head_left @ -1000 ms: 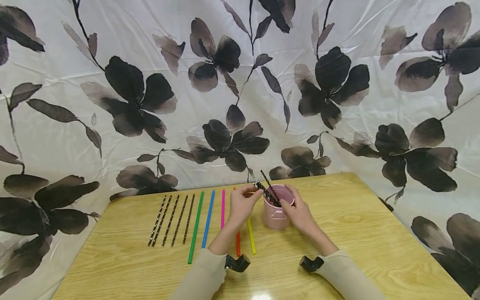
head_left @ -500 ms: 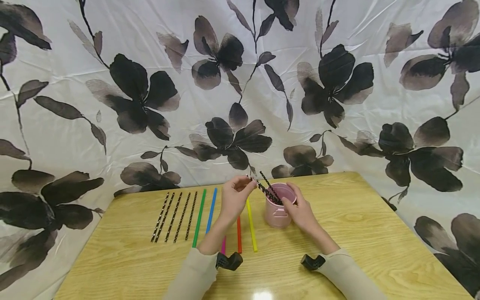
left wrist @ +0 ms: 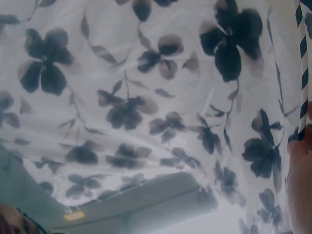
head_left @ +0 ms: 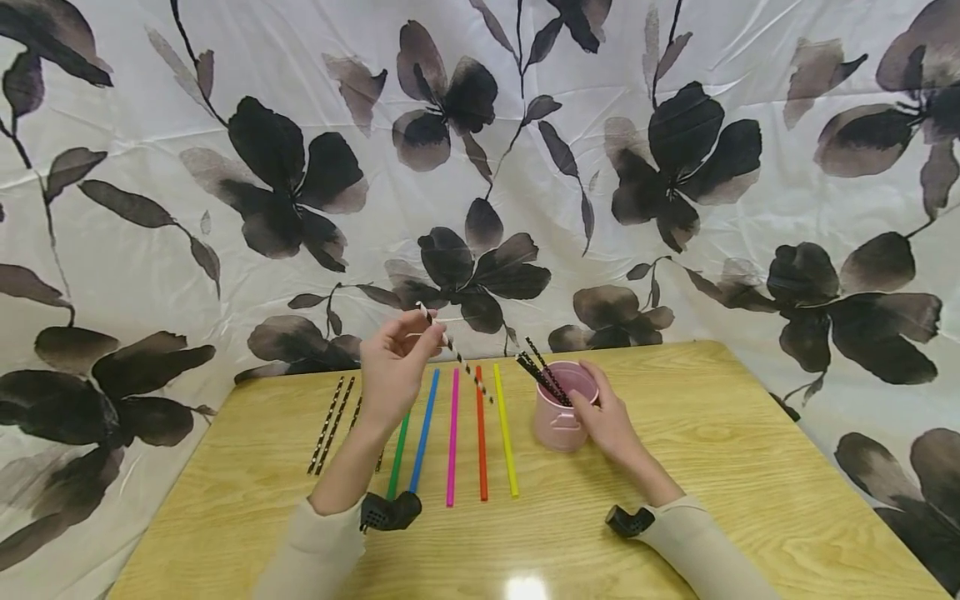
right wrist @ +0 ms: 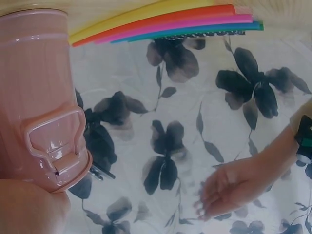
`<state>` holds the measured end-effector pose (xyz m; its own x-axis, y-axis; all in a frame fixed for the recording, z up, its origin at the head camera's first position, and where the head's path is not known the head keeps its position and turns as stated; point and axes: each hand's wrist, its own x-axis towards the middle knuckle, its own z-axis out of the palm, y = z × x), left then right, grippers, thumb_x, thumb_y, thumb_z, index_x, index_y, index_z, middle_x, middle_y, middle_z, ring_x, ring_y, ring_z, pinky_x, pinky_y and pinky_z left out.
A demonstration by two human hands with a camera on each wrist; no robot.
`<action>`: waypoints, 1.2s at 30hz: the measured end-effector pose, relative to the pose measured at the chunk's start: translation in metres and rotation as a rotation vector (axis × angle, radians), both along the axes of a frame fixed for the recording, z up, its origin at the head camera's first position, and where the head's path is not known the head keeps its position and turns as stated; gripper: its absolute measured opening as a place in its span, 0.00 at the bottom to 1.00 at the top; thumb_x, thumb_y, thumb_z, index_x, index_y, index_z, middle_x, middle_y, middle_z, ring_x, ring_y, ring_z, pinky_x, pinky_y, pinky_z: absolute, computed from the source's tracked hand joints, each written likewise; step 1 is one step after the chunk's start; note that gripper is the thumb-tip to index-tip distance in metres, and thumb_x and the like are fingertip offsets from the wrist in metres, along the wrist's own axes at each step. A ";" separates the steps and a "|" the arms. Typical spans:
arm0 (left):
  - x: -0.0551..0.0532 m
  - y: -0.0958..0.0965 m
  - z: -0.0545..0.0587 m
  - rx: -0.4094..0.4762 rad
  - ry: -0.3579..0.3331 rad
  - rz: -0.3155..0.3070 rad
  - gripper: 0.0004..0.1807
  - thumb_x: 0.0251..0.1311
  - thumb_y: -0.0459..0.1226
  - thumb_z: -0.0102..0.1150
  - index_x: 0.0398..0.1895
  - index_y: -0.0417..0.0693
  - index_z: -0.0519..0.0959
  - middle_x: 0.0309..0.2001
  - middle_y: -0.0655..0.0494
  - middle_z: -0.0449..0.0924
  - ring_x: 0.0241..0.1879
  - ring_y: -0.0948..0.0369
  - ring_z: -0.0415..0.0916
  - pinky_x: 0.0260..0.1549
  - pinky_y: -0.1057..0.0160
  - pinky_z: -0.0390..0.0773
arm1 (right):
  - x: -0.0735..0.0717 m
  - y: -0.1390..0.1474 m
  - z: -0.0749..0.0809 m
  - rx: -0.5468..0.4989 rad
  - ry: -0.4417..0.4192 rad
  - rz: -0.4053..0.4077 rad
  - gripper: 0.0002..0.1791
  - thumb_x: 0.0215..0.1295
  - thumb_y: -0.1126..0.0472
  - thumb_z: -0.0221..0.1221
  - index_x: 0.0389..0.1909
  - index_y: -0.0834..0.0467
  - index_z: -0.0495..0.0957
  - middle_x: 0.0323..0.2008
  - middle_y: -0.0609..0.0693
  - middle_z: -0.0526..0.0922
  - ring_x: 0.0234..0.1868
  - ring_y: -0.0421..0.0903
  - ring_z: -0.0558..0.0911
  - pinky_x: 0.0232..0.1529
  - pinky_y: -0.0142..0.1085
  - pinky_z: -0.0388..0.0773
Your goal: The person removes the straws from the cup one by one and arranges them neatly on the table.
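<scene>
My left hand [head_left: 393, 371] is raised over the straws at the table's left side, pinching a black-and-white striped straw [head_left: 459, 358] that slants down to the right. In the left wrist view the striped straw [left wrist: 304, 73] runs along the right edge, by the fingertips. My right hand [head_left: 611, 425] grips the rim of a small pink metal pail [head_left: 557, 433], its thumb at the opening and its fingers around the far side. Several dark patterned straws [head_left: 551, 385] lean inside the pail. The pail's wire handle [right wrist: 53, 139] shows large in the right wrist view.
A green straw [head_left: 399, 458], a blue straw [head_left: 424, 433], a pink straw [head_left: 452, 442], a red straw [head_left: 482, 450] and a yellow straw [head_left: 506, 442] lie side by side on the wooden table [head_left: 675, 400]. Black patterned straws [head_left: 330, 425] lie further left, partly behind my left forearm. A floral cloth [head_left: 480, 167] hangs behind.
My left hand has moved left and up from the pail, drawing the striped straw out from among the others. My right hand stays on the pail.
</scene>
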<state>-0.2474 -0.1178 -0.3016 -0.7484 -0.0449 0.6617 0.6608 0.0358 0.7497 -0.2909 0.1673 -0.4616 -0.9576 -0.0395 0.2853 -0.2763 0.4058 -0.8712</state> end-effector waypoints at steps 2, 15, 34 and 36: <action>0.006 -0.013 0.004 -0.027 -0.005 0.008 0.11 0.52 0.26 0.57 0.40 0.30 0.75 0.31 0.35 0.77 0.27 0.51 0.78 0.28 0.60 0.78 | 0.000 -0.001 0.001 -0.006 -0.003 0.001 0.29 0.60 0.49 0.53 0.62 0.41 0.56 0.51 0.57 0.72 0.45 0.50 0.74 0.43 0.42 0.73; 0.034 -0.085 -0.022 -0.188 -0.245 0.046 0.12 0.53 0.28 0.57 0.40 0.32 0.71 0.31 0.36 0.75 0.24 0.52 0.77 0.23 0.57 0.78 | 0.004 0.001 0.004 -0.022 0.000 0.027 0.29 0.61 0.51 0.53 0.63 0.44 0.56 0.50 0.58 0.72 0.45 0.50 0.74 0.44 0.42 0.72; 0.044 -0.146 -0.129 -0.245 -0.511 0.104 0.12 0.51 0.35 0.62 0.38 0.40 0.78 0.30 0.49 0.79 0.26 0.55 0.78 0.21 0.61 0.78 | 0.002 0.000 0.003 -0.002 0.023 0.042 0.29 0.61 0.50 0.52 0.63 0.44 0.56 0.52 0.56 0.71 0.50 0.50 0.72 0.47 0.44 0.69; 0.045 -0.145 -0.134 -0.249 -0.568 0.104 0.12 0.50 0.36 0.62 0.38 0.41 0.78 0.32 0.47 0.79 0.27 0.55 0.78 0.21 0.61 0.78 | 0.002 0.001 0.002 0.002 0.026 0.043 0.29 0.61 0.50 0.52 0.63 0.44 0.56 0.52 0.56 0.70 0.50 0.51 0.72 0.47 0.44 0.69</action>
